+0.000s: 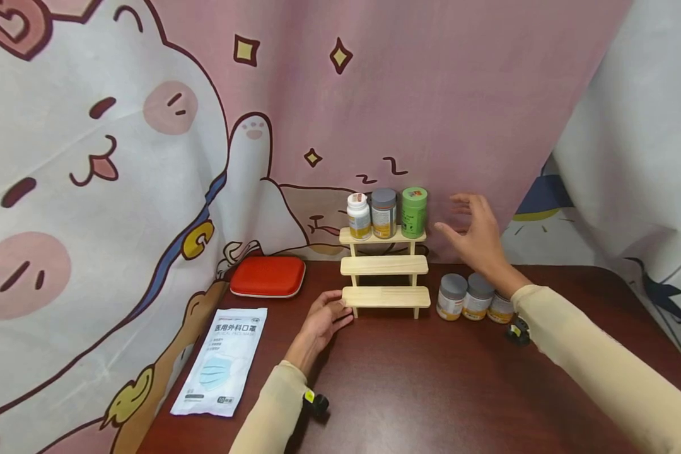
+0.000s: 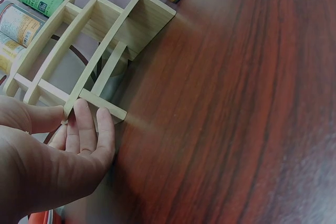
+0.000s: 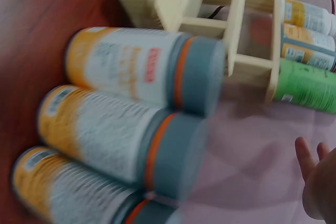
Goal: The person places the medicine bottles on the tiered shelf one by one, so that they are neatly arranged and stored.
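Observation:
A three-step wooden shelf (image 1: 384,296) stands on the table. My left hand (image 1: 321,325) grips the left end of its lowest step; in the left wrist view the thumb lies above that board and the fingers (image 2: 86,124) below. On the top step stand a white bottle (image 1: 359,217), a grey-capped bottle (image 1: 384,214) and a green canister (image 1: 413,213). To the right of the canister, apart from it, my right hand (image 1: 477,236) hangs in the air with its fingers spread and nothing held.
Three grey-capped bottles (image 1: 451,297) stand in a row right of the shelf, under my right forearm. A red zip case (image 1: 268,276) and a packet of surgical face masks (image 1: 221,360) lie at the left. A printed curtain (image 1: 459,94) hangs behind the table.

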`<state>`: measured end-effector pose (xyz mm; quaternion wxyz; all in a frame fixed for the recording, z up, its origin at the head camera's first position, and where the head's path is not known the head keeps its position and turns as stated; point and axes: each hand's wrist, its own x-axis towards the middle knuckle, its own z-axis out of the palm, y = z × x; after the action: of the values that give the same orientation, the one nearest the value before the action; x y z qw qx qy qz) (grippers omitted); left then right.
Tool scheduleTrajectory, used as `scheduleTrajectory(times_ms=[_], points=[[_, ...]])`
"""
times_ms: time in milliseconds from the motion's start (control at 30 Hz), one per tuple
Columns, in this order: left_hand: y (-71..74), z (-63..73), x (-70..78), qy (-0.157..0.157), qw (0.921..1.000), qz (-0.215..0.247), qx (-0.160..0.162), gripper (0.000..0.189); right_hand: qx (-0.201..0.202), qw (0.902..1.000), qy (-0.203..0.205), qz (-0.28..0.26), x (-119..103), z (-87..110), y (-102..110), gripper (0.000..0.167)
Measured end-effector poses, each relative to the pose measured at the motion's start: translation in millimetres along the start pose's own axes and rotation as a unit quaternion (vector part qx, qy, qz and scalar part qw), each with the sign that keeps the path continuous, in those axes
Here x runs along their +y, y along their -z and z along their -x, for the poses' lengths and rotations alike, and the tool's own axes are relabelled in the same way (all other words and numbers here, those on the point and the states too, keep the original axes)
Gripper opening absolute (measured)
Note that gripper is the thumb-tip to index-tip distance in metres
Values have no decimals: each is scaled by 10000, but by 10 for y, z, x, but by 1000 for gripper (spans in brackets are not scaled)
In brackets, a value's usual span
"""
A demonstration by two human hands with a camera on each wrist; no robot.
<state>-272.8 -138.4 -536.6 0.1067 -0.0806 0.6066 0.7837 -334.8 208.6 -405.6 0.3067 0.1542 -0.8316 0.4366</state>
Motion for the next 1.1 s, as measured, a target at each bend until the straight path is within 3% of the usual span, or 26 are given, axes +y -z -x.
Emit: scheduleTrajectory(times_ms=[233, 400, 533, 900, 1100], points=[[5, -2, -7, 22, 10000, 34, -6, 34, -716, 9973, -188, 3, 177, 241, 205, 66], [4, -10, -11, 23, 10000, 47, -25, 33, -1498, 9864, -634, -216, 246, 364, 373, 73], [3, -21, -3, 18, 10000, 51, -8, 33, -1828, 9791, -882, -110, 310, 468, 485, 72], [5, 2, 31, 12, 9999, 83, -109, 34, -1930, 9686, -1562, -154, 534, 751, 762, 64], [0, -1, 33, 30, 9998, 121, -132, 34, -1605, 9686, -1869, -341, 655, 906, 841, 64]])
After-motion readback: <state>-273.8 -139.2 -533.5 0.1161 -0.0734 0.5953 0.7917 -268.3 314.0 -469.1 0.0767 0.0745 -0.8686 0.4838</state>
